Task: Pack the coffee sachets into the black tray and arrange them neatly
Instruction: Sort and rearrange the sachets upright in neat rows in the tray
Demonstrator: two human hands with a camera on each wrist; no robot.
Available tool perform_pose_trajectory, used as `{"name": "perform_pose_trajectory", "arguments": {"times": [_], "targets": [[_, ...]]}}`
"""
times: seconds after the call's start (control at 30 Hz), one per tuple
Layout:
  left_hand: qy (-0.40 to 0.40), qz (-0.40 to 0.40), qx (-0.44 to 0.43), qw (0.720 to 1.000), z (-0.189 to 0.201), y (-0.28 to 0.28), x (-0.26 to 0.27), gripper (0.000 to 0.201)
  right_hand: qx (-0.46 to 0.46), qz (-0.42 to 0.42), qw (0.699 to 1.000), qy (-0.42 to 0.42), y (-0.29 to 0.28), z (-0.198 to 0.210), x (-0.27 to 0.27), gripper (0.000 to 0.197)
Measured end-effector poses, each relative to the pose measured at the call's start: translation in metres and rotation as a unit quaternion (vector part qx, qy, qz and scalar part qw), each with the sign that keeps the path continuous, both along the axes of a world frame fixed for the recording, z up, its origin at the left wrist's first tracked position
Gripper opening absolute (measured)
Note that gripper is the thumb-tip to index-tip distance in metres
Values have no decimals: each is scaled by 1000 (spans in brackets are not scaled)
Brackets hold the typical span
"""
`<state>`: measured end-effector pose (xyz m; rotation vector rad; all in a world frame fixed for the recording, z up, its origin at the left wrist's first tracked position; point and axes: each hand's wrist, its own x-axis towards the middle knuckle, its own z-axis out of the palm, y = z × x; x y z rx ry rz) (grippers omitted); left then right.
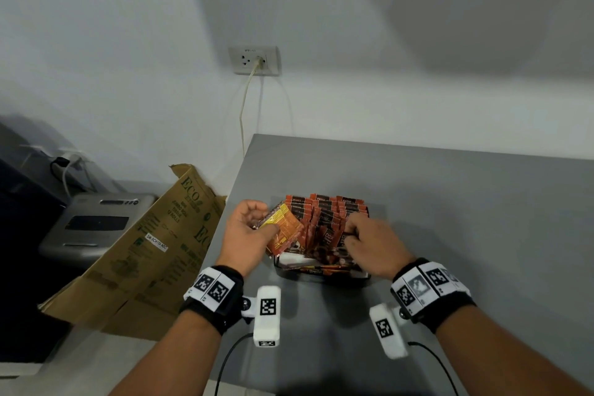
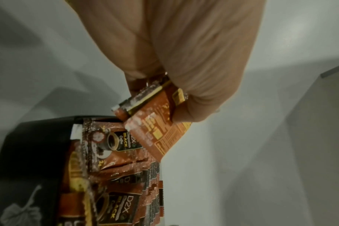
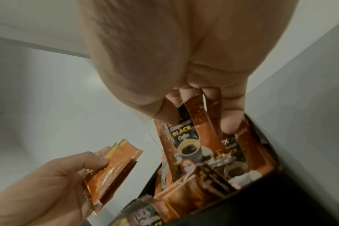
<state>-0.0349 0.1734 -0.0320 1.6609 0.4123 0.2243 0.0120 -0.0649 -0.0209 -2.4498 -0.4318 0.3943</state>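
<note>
A black tray (image 1: 321, 275) sits on the grey table, packed with several orange-brown coffee sachets (image 1: 324, 212) standing in rows. My left hand (image 1: 249, 235) hovers at the tray's left side and grips a small stack of sachets (image 1: 283, 230), thumb across their orange backs (image 2: 161, 126). My right hand (image 1: 369, 243) reaches into the tray's near right part and pinches the top edges of upright sachets (image 3: 195, 116) between thumb and fingers. The tray's dark wall (image 2: 33, 152) shows beside the rows, and its near rim (image 3: 261, 198) lies below my right hand.
A folded cardboard box (image 1: 144, 257) leans against the table's left edge, with a grey appliance (image 1: 96, 222) behind it. A wall socket (image 1: 254, 59) with a cord hangs above. The grey tabletop (image 1: 466, 202) stretches right of the tray.
</note>
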Motion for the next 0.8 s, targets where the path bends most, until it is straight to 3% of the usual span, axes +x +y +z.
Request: {"name": "perform_pose_trajectory", "arguments": {"times": [0.1, 0.27, 0.37, 0.5, 0.67, 0.8], "targets": [[22, -12, -22, 999, -1, -3, -4, 37, 3, 10, 1000, 21, 8, -6, -2, 12], [57, -22, -64, 996, -6, -5, -9, 21, 17, -6, 1000, 12, 11, -6, -3, 12], [92, -15, -129, 987, -9, -7, -7, 20, 9, 5, 1000, 18, 12, -4, -4, 11], [112, -27, -270, 956, -2, -13, -3, 27, 80, -23, 997, 2, 15, 10, -6, 15], [109, -49, -336, 934, 12, -30, 3, 32, 190, -8, 982, -1, 25, 41, -6, 15], [70, -92, -424, 898, 21, -44, 6, 48, 174, 1, 984, -41, 34, 45, -5, 11]]}}
